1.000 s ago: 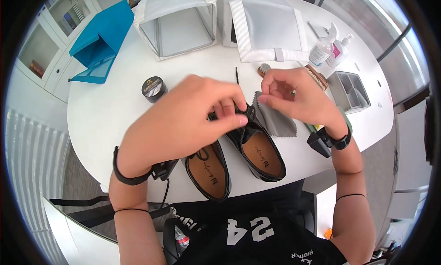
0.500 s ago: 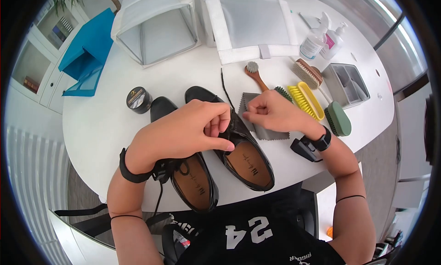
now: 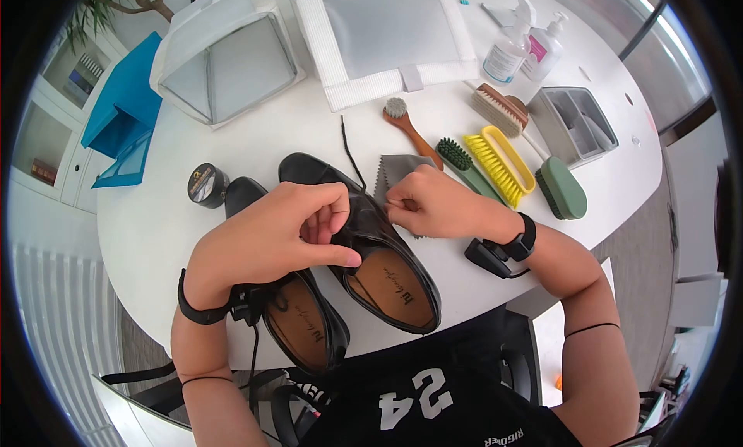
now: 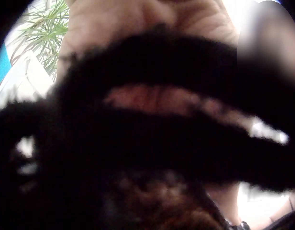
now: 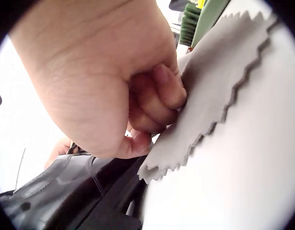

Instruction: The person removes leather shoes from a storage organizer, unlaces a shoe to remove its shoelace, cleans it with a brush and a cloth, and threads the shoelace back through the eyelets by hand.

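Observation:
Two black lace-up shoes lie side by side with tan insoles. My left hand [image 3: 263, 234] grips the right-hand shoe [image 3: 391, 288] at its lacing, thumb over the opening and fingers curled at the upper. A loose black shoelace [image 3: 350, 149] trails from it across the table. Along that shoe's right side is my right hand [image 3: 437, 201], fingers curled, thumb tip against them; I cannot tell whether they hold the lace. A grey zigzag-edged cloth [image 5: 205, 96] lies under this hand. The other shoe [image 3: 298, 331] is partly behind my left wrist. The left wrist view is mostly dark and blocked.
Brushes lie at the right: a wooden-handled one [image 3: 414, 133], a yellow one [image 3: 501, 164] and several others. Behind them stand a grey divided box [image 3: 574, 122] and pump bottles [image 3: 542, 48]. A round tin [image 3: 207, 185] sits left, with white fabric boxes [image 3: 232, 60] at the back.
The head view has shifted, so the table's things lie further left. My right hand has come down beside the shoe and over the cloth. My left hand stays at the same shoe.

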### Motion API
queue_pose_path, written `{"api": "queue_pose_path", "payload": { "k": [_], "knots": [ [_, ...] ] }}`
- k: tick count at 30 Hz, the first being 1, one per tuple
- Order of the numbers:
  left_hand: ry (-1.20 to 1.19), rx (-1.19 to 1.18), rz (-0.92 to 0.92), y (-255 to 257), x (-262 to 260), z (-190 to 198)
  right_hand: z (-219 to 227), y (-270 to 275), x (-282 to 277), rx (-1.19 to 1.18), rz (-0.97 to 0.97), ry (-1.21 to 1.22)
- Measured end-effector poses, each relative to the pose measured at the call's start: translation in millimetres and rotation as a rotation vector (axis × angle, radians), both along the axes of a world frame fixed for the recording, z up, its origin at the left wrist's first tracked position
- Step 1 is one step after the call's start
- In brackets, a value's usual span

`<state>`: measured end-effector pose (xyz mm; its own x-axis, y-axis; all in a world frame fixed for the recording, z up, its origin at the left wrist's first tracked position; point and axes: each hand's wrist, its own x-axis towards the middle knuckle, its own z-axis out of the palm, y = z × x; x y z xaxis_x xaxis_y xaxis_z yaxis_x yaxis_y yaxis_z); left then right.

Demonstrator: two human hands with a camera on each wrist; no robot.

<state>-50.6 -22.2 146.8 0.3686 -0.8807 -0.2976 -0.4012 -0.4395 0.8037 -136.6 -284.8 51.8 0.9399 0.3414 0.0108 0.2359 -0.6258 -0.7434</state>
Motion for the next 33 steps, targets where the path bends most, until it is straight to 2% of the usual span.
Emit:
{"api": "queue_pose_path", "payload": {
  "k": [33],
  "knots": [
    [-0.006, -0.002, 0.019, -0.2, -1.1, 0.5, -4.3, -0.5, 1.6, 0.008, 0.016, -0.046]
  ]
}}
